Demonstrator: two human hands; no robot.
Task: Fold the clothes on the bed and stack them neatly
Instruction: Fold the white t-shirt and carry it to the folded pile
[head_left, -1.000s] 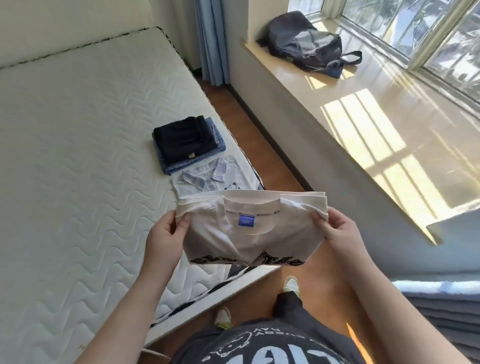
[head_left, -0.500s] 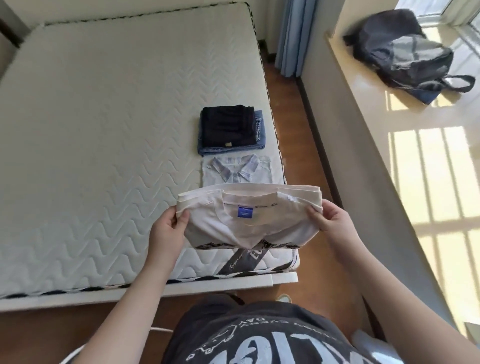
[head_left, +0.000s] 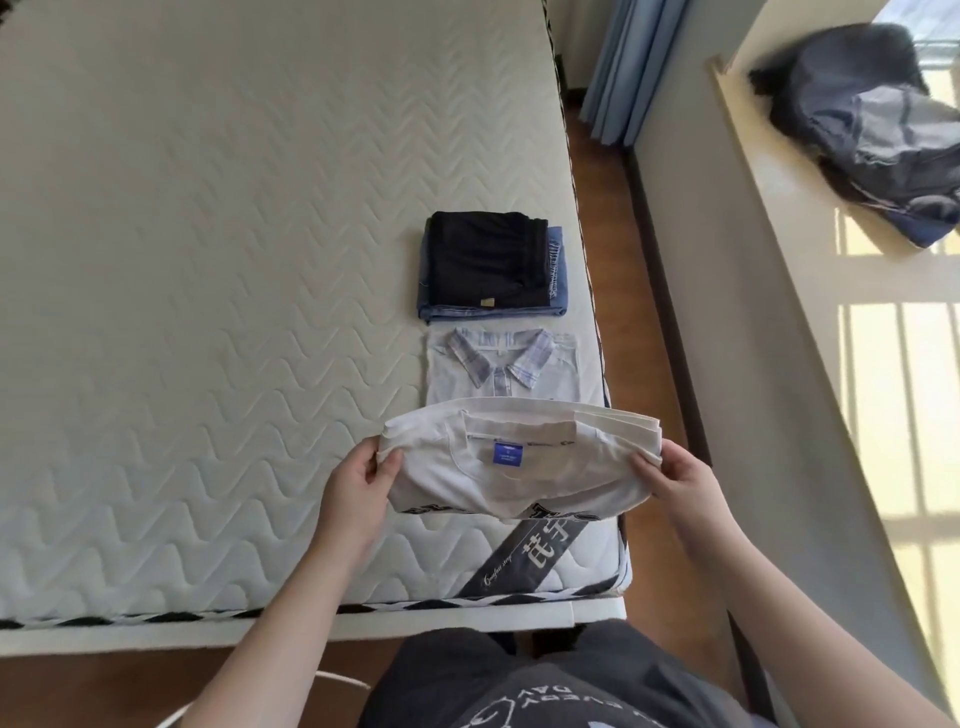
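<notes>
Holding: fingers (head_left: 388, 462) of the left hand (head_left: 358, 488) are curled round the left edge of a folded white T-shirt (head_left: 519, 467), thumb on top; the right hand (head_left: 680, 480) pinches the right edge the same way, so both hands are closed on the cloth.
T-shirt place: raised between the two hands, above the near right corner of the bed (head_left: 208, 260), its far edge overlapping the near part of the checked shirt (head_left: 501, 364) from this view.
T-shirt look: collar and a blue label (head_left: 506, 454) face up; dark print shows along the near edge, which sags.
Handling: soft, light and limp by my judgement; the layers stacked at the right edge could slide apart if held loosely.
Where to hold: both side edges, with all layers pinched together, look the safest grip for keeping the fold flat.
Checked shirt: folded flat on the bed, collar up, just beyond the T-shirt.
Dark pile: black garment (head_left: 483, 262) lying on folded jeans (head_left: 556, 275), just beyond the checked shirt.
Step in hand: probably setting the T-shirt down on the checked shirt.
Farther off: a dark bag (head_left: 862, 130) on the window ledge (head_left: 779, 234), well to the right of the bed.
</notes>
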